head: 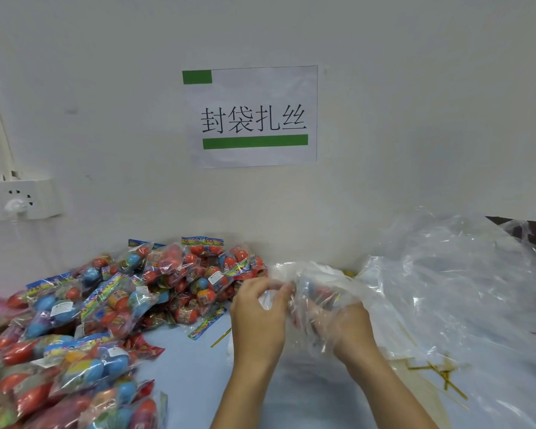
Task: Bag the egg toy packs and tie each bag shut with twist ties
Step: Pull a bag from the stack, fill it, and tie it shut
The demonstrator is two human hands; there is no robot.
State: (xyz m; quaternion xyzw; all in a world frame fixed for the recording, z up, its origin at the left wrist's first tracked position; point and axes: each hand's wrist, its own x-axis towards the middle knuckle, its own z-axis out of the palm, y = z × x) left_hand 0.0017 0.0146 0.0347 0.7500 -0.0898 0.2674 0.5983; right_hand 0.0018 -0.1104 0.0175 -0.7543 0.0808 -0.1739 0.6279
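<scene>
- A paper sign [250, 116] on the wall reads "封袋扎丝", with green bars above and below.
- Left hand [259, 314] pinches the mouth of a clear bag [314, 292] at the table's [192, 360] middle.
- Right hand [342, 323] sits inside the bag, fingers blurred by film; grip unclear.
- Egg toy packs [112, 305] pile at left; label print unreadable.
- Twist ties [443, 374] lie right, under loose plastic.

Egg packs [106, 305] left of hands [297, 320], bags [461, 289] right.
</scene>
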